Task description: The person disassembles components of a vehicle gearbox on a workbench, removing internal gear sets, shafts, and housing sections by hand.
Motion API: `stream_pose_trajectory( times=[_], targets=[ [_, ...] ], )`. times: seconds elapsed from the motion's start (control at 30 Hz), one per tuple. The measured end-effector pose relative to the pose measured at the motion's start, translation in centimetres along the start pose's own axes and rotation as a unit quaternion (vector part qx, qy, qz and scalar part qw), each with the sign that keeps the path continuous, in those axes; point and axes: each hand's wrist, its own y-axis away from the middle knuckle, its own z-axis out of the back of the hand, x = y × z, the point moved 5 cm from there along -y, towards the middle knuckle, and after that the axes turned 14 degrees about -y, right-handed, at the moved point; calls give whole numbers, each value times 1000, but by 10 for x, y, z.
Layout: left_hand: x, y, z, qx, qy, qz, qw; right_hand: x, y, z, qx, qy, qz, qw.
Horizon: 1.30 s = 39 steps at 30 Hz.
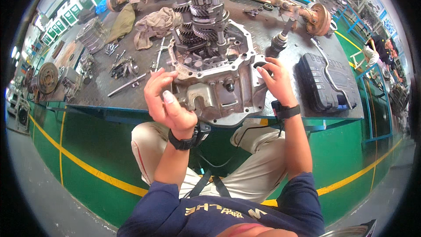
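Note:
A grey metal gearbox housing (223,94) stands at the near edge of the bench, its flanged top facing up. Out of it rise upright shafts stacked with gears (206,17). My left hand (169,101) is at the housing's left front side, fingers curved and apart, with nothing visible in them. Whether its fingertips touch the flange, I cannot tell. At the right end of the housing my right hand (279,81) rests by a round dark opening (260,64). Its thumb and fingers are spread around the rim, and nothing shows between them.
On the metal bench (140,90), a black tool case (326,81) with a long bent bar (326,61) lies right; a geared shaft (279,41) stands nearby. Left are rags (155,24), a T-shaped tool (127,84) and loose parts. A rusty axle (272,0) spans the back.

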Motion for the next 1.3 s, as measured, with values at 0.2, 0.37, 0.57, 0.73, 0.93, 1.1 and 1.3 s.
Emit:
stream_pose_trajectory(
  times=[0.2, 0.37, 0.57, 0.73, 0.93, 1.1, 1.3],
  targets=[
    [3, -2, 0, -19, -5, 5, 1000, -3, 5, -1, -46, -4, -14, 999],
    [16, -25, -13, -19, 29, 47, 998, 18, 9, -3, -55, -1, -12, 998],
    [84, -68, -32, 91, 103, 52, 989, 48, 21, -15, -34, 39, -41, 998],
    [121, -98, -56, 199, 180, 119, 956, 78, 33, -27, -9, 41, -62, 997],
    [150, -109, -61, 216, 196, 99, 951, 97, 45, -43, -5, 32, -48, 998],
    [117, -126, -33, 179, 1, 139, 974, 101, 47, -40, 4, 22, -67, 998],
    [-60, -122, 11, 267, 63, -196, 941, 88, 42, -19, -65, 65, -47, 995]
  ],
)
